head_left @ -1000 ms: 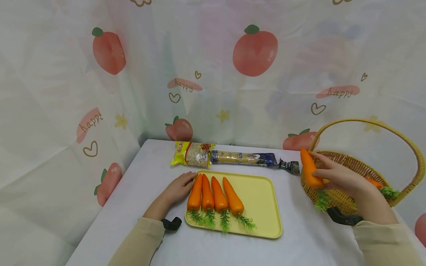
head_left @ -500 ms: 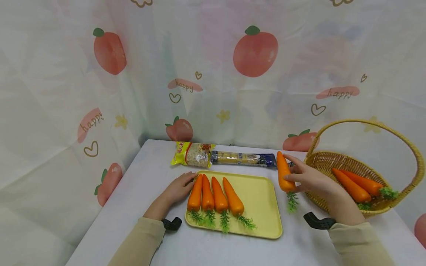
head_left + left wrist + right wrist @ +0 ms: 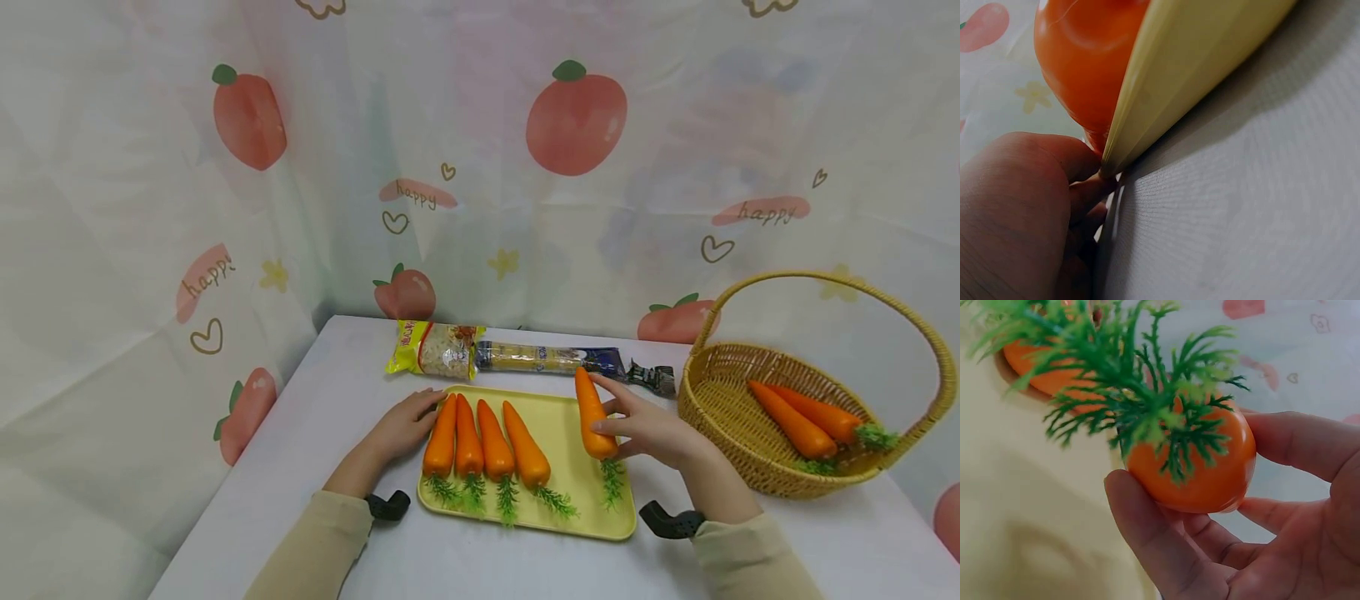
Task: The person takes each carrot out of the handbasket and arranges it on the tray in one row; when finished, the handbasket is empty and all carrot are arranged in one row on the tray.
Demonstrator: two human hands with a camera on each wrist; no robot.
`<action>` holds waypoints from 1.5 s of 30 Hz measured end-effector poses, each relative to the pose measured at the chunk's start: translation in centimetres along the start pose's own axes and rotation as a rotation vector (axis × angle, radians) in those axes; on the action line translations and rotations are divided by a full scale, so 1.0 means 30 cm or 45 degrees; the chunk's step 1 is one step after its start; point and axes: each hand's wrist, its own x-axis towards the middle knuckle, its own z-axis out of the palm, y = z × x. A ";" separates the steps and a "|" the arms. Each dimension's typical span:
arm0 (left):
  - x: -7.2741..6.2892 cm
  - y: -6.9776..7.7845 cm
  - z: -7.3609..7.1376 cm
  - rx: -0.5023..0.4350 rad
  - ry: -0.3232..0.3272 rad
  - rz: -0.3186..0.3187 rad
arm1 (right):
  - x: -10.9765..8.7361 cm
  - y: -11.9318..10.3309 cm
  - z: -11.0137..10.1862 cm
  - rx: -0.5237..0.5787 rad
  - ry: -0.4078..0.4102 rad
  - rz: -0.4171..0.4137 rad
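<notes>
My right hand [image 3: 655,427] holds a carrot [image 3: 592,417] with green leafy tops over the right part of the yellow tray [image 3: 566,500]. In the right wrist view the thumb and fingers are curled round the thick end of this carrot [image 3: 1200,481]. Several more carrots [image 3: 491,437] lie side by side on the tray's left half, tips pointing away. My left hand [image 3: 405,423] is at the tray's left edge. The left wrist view shows its thumb and fingers [image 3: 1088,194] pinching the tray rim [image 3: 1124,140], close to a carrot [image 3: 1088,59].
A wicker basket [image 3: 720,446] with a tall handle stands at the right, with two carrots [image 3: 795,421] inside. Along the back lie a yellow-ended food bag [image 3: 444,350], a long packet [image 3: 536,357] and a small dark packet [image 3: 652,377]. A patterned curtain [image 3: 480,125] hangs behind the white table.
My right hand has carried the carrot leftward from the basket to over the tray. Two carrots in the basket now show fully. My left hand has stayed at the tray's edge.
</notes>
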 end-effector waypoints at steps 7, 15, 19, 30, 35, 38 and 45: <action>0.000 0.000 0.000 0.011 0.014 0.039 | 0.048 0.040 0.074 -0.016 -0.052 0.028; 0.000 -0.001 0.004 0.001 0.012 0.033 | 0.080 0.063 0.123 -0.095 -0.076 0.006; 0.000 -0.002 0.003 0.007 0.010 0.040 | 0.087 0.069 0.138 -0.141 -0.079 0.003; -0.005 0.009 -0.002 -0.006 0.014 0.032 | 0.088 0.066 0.160 -0.173 -0.079 -0.032; -0.003 0.008 -0.002 -0.002 0.014 0.036 | 0.086 0.065 0.173 -0.213 -0.059 -0.059; -0.002 0.005 0.000 0.001 0.012 0.029 | 0.083 0.061 0.182 -0.244 -0.032 -0.058; 0.004 0.000 0.003 0.019 0.014 0.033 | 0.084 0.058 0.192 -0.299 -0.012 -0.050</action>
